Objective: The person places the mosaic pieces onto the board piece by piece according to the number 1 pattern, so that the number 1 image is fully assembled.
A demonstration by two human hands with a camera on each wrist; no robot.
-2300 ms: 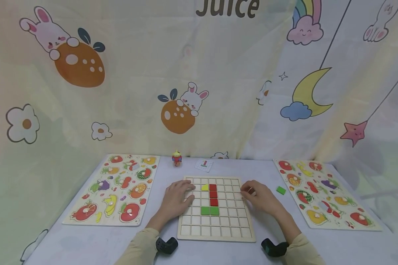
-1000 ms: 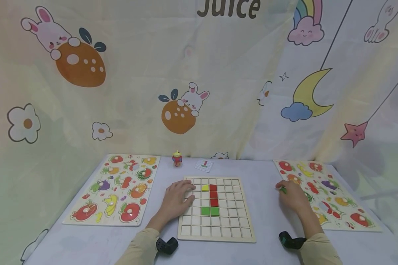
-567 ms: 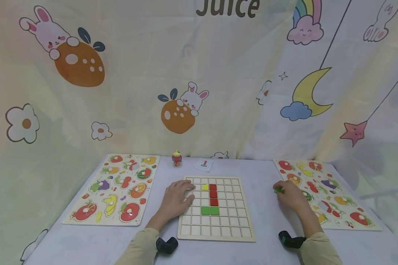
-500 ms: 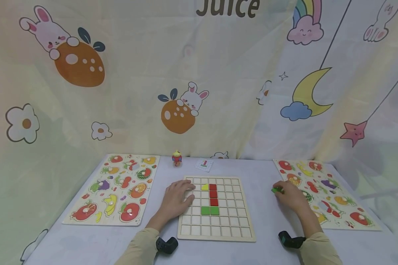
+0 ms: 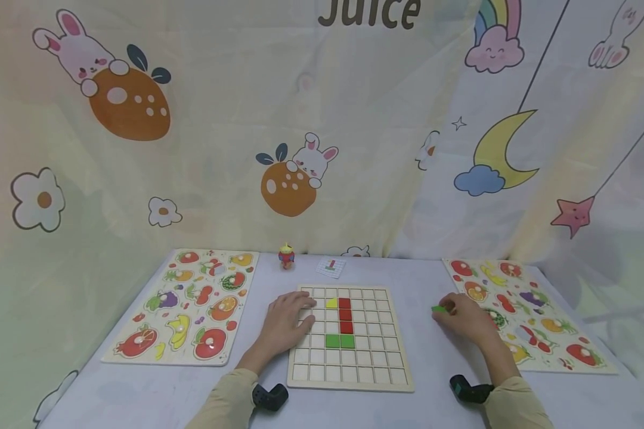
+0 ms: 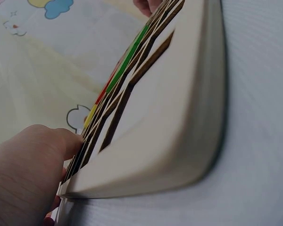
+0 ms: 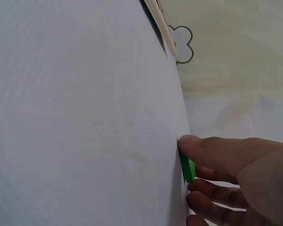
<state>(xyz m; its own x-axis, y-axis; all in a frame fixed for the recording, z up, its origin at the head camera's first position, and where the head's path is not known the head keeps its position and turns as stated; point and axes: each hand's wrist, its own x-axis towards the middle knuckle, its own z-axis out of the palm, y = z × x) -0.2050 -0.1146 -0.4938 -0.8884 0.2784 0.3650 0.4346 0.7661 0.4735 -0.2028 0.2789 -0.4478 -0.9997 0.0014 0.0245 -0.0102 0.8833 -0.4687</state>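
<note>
In the head view a pale wooden grid board (image 5: pixel 349 381) lies mid-table. Its cells hold a yellow tile (image 5: pixel 331 303), a column of red tiles (image 5: pixel 345 314) and a row of green tiles (image 5: pixel 340 341). My left hand (image 5: pixel 285 322) rests on the board's left edge, fingers relaxed; the left wrist view has its thumb (image 6: pixel 61 141) at the rim. Right of the board, my right hand (image 5: pixel 464 317) pinches a loose green tile (image 7: pixel 187 167) between thumb and fingers, close over the white cloth.
Fruit puzzle boards lie at the left (image 5: pixel 193 351) and right (image 5: pixel 563 360), the right one partly behind my right hand. Beyond the grid board are a small toy figure (image 5: pixel 286 257) and a pattern card (image 5: pixel 330 267). A printed curtain (image 5: pixel 214 179) hangs at the table's back edge.
My right hand has left the board's right edge, reached right to the loose green tile and taken hold of it. It has since shifted slightly left with the tile. The left hand stays put.
</note>
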